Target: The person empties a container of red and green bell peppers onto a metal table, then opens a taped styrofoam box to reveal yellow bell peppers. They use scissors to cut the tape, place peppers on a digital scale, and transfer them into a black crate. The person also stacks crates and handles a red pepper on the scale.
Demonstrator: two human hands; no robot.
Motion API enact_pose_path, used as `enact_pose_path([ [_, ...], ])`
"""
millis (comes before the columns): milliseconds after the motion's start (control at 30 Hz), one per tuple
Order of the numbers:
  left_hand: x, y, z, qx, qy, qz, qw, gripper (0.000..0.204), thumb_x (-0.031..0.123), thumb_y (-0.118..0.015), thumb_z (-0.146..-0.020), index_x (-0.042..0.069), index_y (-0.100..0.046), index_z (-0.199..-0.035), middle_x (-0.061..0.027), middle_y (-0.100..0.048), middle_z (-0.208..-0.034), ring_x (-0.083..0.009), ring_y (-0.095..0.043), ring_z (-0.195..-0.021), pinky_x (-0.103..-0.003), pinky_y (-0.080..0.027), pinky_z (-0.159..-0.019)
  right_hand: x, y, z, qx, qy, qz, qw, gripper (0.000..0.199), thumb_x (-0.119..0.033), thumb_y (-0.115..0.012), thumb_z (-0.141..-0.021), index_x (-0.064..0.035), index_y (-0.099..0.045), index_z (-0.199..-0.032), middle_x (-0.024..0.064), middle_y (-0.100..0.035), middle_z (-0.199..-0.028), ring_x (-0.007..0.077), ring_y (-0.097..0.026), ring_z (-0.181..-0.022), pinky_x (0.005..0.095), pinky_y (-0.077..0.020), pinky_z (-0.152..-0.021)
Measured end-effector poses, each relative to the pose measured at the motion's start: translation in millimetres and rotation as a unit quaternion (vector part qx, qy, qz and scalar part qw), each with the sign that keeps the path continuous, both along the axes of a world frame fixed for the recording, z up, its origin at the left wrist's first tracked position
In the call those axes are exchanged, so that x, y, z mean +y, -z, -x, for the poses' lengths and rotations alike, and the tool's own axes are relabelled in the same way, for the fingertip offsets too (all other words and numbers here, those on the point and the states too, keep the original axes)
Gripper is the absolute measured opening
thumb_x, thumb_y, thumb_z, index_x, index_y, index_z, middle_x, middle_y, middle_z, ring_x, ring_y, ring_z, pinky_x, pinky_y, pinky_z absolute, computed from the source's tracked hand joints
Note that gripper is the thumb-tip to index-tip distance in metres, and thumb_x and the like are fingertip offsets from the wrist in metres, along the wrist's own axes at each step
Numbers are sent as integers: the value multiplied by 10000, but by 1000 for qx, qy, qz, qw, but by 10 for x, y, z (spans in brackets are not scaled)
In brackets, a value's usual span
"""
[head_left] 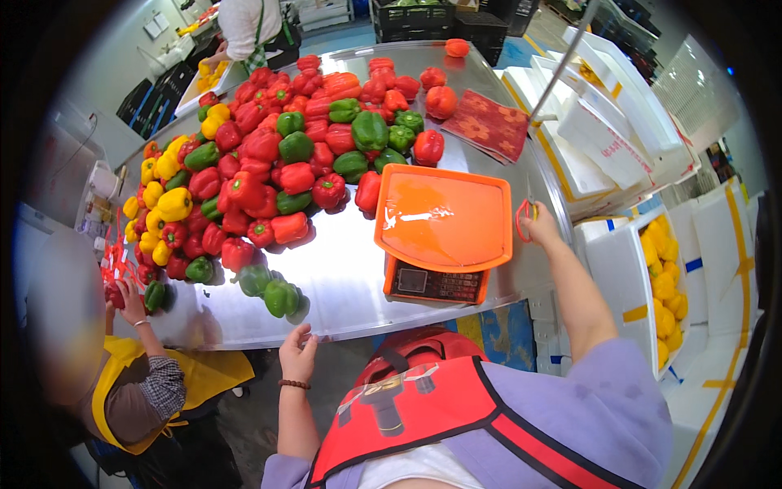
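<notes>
My right hand (539, 225) is closed round the red handles of a pair of scissors (522, 218) at the table's right edge, beside an orange weighing scale (444, 220). My left hand (299, 354) hangs just off the table's front edge, fingers loosely bent and apart, with nothing visible in it. Closest to it on the table are two green bell peppers, the nearer one (281, 299) bright and glossy. Behind them lies a broad heap of red bell peppers (262, 144), mixed with green ones (370, 131) and, at the left, yellow ones (173, 204).
The metal table (350, 314) carries a red patterned cloth (489, 125) at back right. White foam boxes (570, 163) stand stacked at the right, one holding yellow peppers (664, 281). A co-worker in a yellow apron (204, 379) handles peppers at the left; another person (244, 33) stands behind.
</notes>
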State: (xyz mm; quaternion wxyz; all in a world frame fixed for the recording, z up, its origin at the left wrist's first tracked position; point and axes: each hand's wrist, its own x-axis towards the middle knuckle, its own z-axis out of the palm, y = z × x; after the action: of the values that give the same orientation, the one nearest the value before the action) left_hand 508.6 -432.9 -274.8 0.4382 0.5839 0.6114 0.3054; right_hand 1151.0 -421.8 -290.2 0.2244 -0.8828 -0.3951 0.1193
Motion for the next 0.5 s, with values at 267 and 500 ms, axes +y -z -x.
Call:
enact_pose_path([
  [267,122,-161,-153,135,-6,6,991,340,197,-695,-780,20,-635,-1065,-143,-661,-950,-258,-644,-859,-340,-499,-781,1676,322,-1006,-79,-33,67,994,461,-294,-665,-691,-103,-618,-1108,168,-660,-1016,313,-633,-950,409,-487,-810],
  [500,261,-319,-358,119,-42,43,991,338,185,-671,-797,32,-626,-1095,-152,-641,-986,-274,-647,-866,-336,-518,-768,2178,826,-1674,-77,-58,-2,995,461,-360,-556,-891,-4,-563,-1184,146,-640,-1094,266,-617,-960,360,-472,-843],
])
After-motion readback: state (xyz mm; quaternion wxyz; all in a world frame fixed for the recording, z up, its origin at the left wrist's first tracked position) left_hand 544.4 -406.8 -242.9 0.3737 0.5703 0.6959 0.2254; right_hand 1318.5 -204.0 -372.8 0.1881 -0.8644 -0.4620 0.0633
